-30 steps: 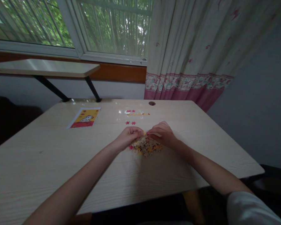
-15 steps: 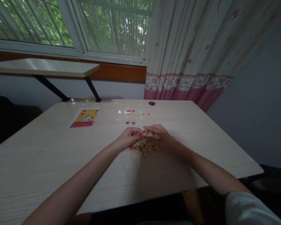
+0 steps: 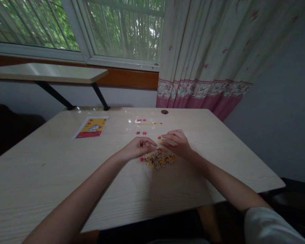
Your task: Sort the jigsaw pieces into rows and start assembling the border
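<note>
My right hand [image 3: 177, 142] pinches a red-and-yellow puzzle piece [image 3: 159, 139] between thumb and fingertips, above the far side of a heap. Just left of it, my left hand [image 3: 140, 147] is closed with thumb and forefinger together; what is in that pinch, if anything, is too small to make out. Under both hands lies the heap of loose puzzle pieces [image 3: 159, 160], mostly pale backs with some yellow and red faces showing. Beyond the hands, two red puzzle pieces [image 3: 144, 133] sit side by side. Farther back, a row of yellow puzzle pieces [image 3: 149, 124] runs beneath two more red ones [image 3: 144, 120].
A picture sheet [image 3: 93, 128] in yellow and red with a white animal lies on the left of the wooden table [image 3: 66, 176]. A raised shelf [image 3: 66, 73] on dark legs stands at the back left. A round cable hole [image 3: 164, 112] is near the back edge.
My right hand has moved slightly up and right, drawing the red-and-yellow piece away from my left hand. My left hand has shifted only a little to the left.
</note>
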### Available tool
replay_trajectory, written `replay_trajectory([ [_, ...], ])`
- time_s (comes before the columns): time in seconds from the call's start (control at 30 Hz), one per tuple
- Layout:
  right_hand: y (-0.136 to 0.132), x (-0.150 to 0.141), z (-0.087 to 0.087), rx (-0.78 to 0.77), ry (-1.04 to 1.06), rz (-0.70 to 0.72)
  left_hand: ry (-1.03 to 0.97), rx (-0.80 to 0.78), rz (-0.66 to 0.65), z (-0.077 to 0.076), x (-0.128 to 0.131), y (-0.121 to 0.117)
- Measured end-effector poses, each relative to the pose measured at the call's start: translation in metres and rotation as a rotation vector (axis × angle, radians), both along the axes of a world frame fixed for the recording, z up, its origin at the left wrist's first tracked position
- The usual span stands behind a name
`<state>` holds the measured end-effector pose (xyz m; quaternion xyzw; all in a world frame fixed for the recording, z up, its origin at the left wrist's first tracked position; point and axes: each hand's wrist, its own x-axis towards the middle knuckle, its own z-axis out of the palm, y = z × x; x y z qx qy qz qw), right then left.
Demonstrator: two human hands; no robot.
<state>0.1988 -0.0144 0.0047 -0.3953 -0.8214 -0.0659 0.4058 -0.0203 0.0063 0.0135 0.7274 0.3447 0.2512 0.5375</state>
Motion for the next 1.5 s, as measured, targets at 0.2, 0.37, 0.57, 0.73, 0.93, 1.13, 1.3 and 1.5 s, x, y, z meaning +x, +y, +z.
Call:
replay_trajectory([
  [0.2,0.007,0.008,0.001,0.062,0.085,-0.107,0.169,0.119,-0.117,0.004,-0.013,0.003],
  [0.37,0.009,0.009,-0.001,0.044,0.090,-0.119,0.261,0.355,-0.264,0.007,-0.006,-0.006],
  [0.57,0.010,0.010,0.000,0.052,0.109,-0.107,0.294,0.426,-0.276,0.006,-0.001,-0.009],
  [0.73,0.013,0.012,-0.001,0.064,0.145,-0.095,0.278,0.440,-0.295,0.003,-0.001,-0.010],
  [0.93,0.014,0.015,0.002,0.034,0.181,-0.094,0.248,0.453,-0.311,0.005,-0.001,-0.012],
  [1.13,0.052,0.030,-0.010,-0.223,0.264,-0.180,0.231,0.444,-0.303,0.007,-0.001,-0.011],
  [1.3,0.099,0.045,-0.029,-0.469,0.165,-0.341,0.208,0.432,-0.299,0.006,-0.002,-0.011],
  [1.5,0.118,0.041,-0.029,-0.588,0.036,-0.434,0.184,0.392,-0.310,0.009,-0.002,-0.012],
])
